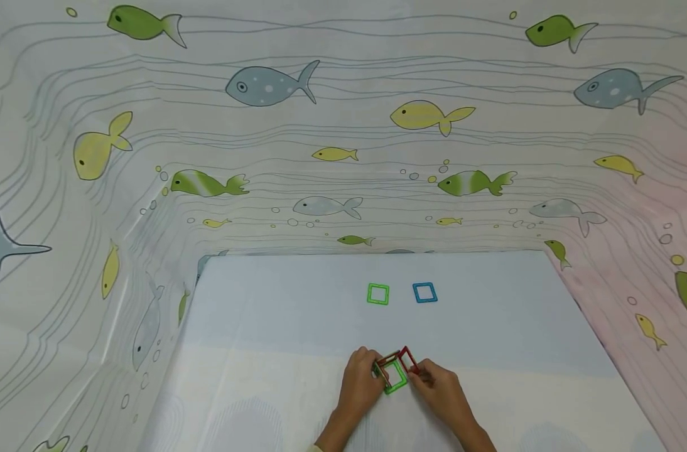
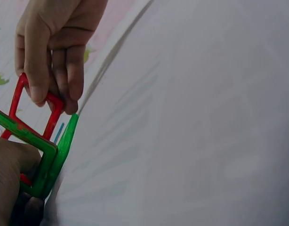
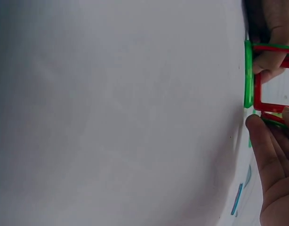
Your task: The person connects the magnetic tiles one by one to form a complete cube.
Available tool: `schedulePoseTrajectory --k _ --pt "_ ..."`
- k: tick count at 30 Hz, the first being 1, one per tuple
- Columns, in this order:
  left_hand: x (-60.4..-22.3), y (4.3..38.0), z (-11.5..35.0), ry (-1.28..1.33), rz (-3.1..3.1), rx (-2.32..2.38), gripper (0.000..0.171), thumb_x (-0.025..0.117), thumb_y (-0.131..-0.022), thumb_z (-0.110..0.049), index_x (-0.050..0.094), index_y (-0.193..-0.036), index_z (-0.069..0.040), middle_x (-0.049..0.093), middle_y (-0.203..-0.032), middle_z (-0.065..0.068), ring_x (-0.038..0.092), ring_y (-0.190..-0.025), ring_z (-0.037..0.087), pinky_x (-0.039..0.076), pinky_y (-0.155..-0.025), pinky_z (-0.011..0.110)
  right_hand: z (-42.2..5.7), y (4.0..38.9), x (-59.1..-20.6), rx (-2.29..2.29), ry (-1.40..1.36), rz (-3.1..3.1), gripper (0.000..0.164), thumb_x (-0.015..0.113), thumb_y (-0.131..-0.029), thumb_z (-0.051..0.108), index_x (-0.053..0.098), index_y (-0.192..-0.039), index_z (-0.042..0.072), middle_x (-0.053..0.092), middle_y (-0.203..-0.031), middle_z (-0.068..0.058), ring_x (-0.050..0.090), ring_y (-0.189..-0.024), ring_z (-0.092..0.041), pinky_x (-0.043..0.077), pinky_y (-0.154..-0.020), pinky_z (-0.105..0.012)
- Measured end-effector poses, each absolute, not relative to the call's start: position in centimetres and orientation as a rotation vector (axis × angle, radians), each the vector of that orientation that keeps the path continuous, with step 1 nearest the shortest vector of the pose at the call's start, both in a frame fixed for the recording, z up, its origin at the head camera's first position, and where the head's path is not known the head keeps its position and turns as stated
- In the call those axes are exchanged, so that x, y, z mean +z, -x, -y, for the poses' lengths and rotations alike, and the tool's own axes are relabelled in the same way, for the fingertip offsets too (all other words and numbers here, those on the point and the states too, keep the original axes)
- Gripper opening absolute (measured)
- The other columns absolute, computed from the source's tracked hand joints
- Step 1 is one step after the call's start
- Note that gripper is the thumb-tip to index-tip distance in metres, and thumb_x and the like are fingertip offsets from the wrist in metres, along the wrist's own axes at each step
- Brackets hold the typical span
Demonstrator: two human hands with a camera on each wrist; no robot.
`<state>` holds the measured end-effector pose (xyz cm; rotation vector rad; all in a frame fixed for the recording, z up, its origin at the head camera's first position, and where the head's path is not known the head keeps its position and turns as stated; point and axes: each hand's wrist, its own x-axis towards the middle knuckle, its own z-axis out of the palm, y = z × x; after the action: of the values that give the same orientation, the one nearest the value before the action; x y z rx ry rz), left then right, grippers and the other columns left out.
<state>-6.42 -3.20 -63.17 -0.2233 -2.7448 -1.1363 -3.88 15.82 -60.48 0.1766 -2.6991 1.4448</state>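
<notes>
In the head view my left hand [image 1: 362, 382] grips a small box-like build of square magnetic tile frames. A green tile [image 1: 397, 387] lies at its base, with green and red frames standing along its sides. The thumb of my left hand [image 2: 10, 174] reaches inside the frames in the left wrist view. My right hand [image 1: 444, 392] pinches a red tile [image 2: 53, 117] between thumb and fingers, its lower edge right at the build. In the right wrist view the fingers of my right hand [image 3: 271, 165] partly hide the build's near side.
Beyond the hands, a loose green tile [image 1: 369, 294] and a loose blue tile [image 1: 416, 293] lie apart on the pale table [image 1: 275, 314]. A fish-patterned cloth [image 1: 343, 182] rises behind the table and along both sides.
</notes>
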Motion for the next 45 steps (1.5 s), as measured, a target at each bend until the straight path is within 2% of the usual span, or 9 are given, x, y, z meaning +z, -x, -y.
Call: schedulePoseTrajectory --k 9,16,25,31,37,41,45 --pt "-63.4 6.4 3.2 0.242 2.722 -1.118 0.024 0.083 -0.068 -0.008 0.071 -0.087 -0.015 0.048 -0.075 -0.012 0.038 -0.069 0.001 0.037 -0.058 0.015 -15.7 3.6 -60.7 1.37 -0.197 2.712 0.02 0.079 -0.081 0.0 0.068 -0.085 0.016 0.074 -0.081 0.003 0.068 -0.071 -0.001 0.057 -0.063 -0.018" --pt "-63.3 6.4 3.2 0.259 2.696 -1.104 0.025 0.083 -0.067 -0.007 0.07 -0.086 -0.014 0.048 -0.074 -0.011 0.037 -0.069 0.001 0.036 -0.057 0.015 -15.7 3.8 -60.8 1.341 -0.214 2.761 0.02 0.08 -0.081 0.004 0.068 -0.085 0.02 0.074 -0.083 0.006 0.069 -0.075 0.0 0.057 -0.067 -0.017" --pt "-63.4 6.3 3.2 0.258 2.718 -1.097 0.025 0.083 -0.068 -0.009 0.069 -0.088 -0.015 0.048 -0.075 -0.011 0.038 -0.07 0.002 0.037 -0.059 0.015 -15.5 3.9 -61.1 1.245 -0.314 2.769 0.022 0.08 -0.079 0.0 0.067 -0.086 0.016 0.071 -0.083 0.007 0.068 -0.076 -0.002 0.056 -0.064 -0.017" --pt "-63.3 6.4 3.2 0.26 2.723 -1.113 0.024 0.082 -0.069 -0.007 0.07 -0.089 -0.015 0.05 -0.076 -0.011 0.04 -0.071 0.002 0.038 -0.06 0.015 -15.0 4.3 -61.2 1.132 -0.31 2.81 0.024 0.083 -0.077 0.003 0.068 -0.094 0.012 0.065 -0.084 0.008 0.057 -0.072 0.001 0.051 -0.061 -0.019" --pt "-63.4 6.2 3.5 0.319 2.703 -1.099 0.022 0.082 -0.072 -0.012 0.07 -0.09 -0.016 0.05 -0.077 -0.012 0.04 -0.072 0.002 0.039 -0.061 0.014 -14.5 5.0 -61.3 1.032 -0.276 2.901 0.023 0.084 -0.079 0.009 0.067 -0.094 0.01 0.057 -0.081 0.01 0.044 -0.068 0.001 0.042 -0.056 -0.017" --pt "-63.3 6.1 3.8 0.387 2.713 -1.1 0.027 0.082 -0.074 -0.018 0.071 -0.099 -0.016 0.054 -0.084 -0.01 0.046 -0.079 0.004 0.045 -0.068 0.017 -14.2 5.3 -61.1 1.033 -0.248 2.916 0.022 0.083 -0.079 0.009 0.065 -0.091 0.011 0.053 -0.078 0.01 0.041 -0.066 -0.001 0.038 -0.055 -0.018" --pt "-63.1 6.1 4.7 0.532 2.77 -1.185 0.044 0.076 -0.077 -0.019 0.068 -0.12 -0.019 0.059 -0.101 -0.011 0.052 -0.094 0.004 0.051 -0.081 0.023 -14.2 5.8 -61.0 1.035 -0.259 2.94 0.021 0.082 -0.08 0.009 0.063 -0.086 0.013 0.048 -0.073 0.01 0.04 -0.064 -0.001 0.037 -0.053 -0.017"
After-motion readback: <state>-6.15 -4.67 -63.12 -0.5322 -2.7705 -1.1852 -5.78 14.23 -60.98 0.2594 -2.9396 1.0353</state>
